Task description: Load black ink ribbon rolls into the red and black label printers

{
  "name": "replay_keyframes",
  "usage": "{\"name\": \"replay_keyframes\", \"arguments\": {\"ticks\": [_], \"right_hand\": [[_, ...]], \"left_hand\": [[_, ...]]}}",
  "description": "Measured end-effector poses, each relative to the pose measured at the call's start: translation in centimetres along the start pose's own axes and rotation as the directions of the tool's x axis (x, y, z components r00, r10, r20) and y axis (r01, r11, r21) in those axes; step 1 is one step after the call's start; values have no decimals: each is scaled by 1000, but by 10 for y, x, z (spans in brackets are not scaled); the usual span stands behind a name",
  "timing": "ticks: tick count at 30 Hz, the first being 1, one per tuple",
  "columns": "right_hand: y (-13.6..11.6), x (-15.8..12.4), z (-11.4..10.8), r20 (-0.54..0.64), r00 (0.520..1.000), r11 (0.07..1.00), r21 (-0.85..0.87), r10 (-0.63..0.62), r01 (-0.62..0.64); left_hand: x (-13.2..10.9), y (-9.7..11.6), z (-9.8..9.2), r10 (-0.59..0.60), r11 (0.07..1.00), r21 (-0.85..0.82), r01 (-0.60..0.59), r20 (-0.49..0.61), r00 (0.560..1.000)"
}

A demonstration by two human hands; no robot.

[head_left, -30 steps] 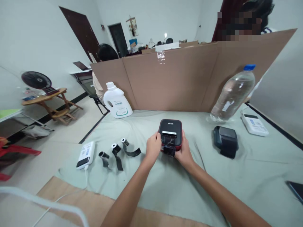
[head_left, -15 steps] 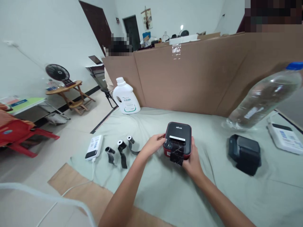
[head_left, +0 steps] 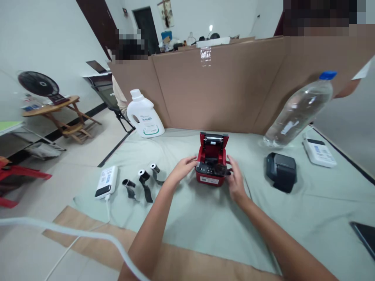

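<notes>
A small red and black label printer (head_left: 211, 180) stands on the cloth with its lid (head_left: 213, 139) raised, baring the red inside. My left hand (head_left: 185, 168) holds the printer's left side, fingertips near its front corner. On the opposite side, my right hand (head_left: 236, 180) has its fingers along the edge. A dark strip or roll (head_left: 220, 169) lies over the printer's front right and reaches toward my right thumb; whether the thumb pinches it is unclear. Left of my left hand are three small rolls with loose black strips, the nearest being a white-cored roll (head_left: 155, 168).
A white power bank (head_left: 107, 181) with a cable lies at left, and a white jug (head_left: 145, 115) stands by the cardboard panel (head_left: 216, 93). To the right are a tilted water bottle (head_left: 299, 113), a black device (head_left: 280, 171), a white box-like device (head_left: 319, 152) and a dark flat object (head_left: 365, 238).
The printer's lid has swung up from shut to open, and the black strip from its front slot now lies at the right. Both hands stay at its sides. The camera view has shifted.
</notes>
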State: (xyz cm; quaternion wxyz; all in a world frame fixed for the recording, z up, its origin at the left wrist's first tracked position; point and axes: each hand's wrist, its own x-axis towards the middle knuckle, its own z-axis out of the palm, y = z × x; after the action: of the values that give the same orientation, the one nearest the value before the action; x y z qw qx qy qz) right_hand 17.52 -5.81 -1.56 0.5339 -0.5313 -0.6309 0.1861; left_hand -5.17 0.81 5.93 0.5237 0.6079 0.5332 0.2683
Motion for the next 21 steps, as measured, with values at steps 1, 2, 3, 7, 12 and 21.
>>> {"name": "replay_keyframes", "arguments": {"ticks": [1,2,3,7,12,21], "right_hand": [[-3,7,-6,-24,1000,1000,21,8,-8],[-7,17,-12,-29,999,999,25,27,-27],[-12,29,-18,-5,999,999,2,53,-53],[-38,88,-28,342,926,948,-315,160,-47],[-67,142,-10,755,577,864,-478,311,159],[-60,161,36,674,395,665,-724,625,182]], "left_hand": [[-2,3,-3,5,1000,16,-4,-9,1000],[-4,7,-7,6,1000,27,-5,-11,1000],[-7,10,-11,4,999,35,-4,-6,1000],[-20,25,-25,56,997,54,-58,30,998],[-31,32,-34,176,982,51,-184,136,975],[-30,33,-52,254,955,108,-277,191,948]]}}
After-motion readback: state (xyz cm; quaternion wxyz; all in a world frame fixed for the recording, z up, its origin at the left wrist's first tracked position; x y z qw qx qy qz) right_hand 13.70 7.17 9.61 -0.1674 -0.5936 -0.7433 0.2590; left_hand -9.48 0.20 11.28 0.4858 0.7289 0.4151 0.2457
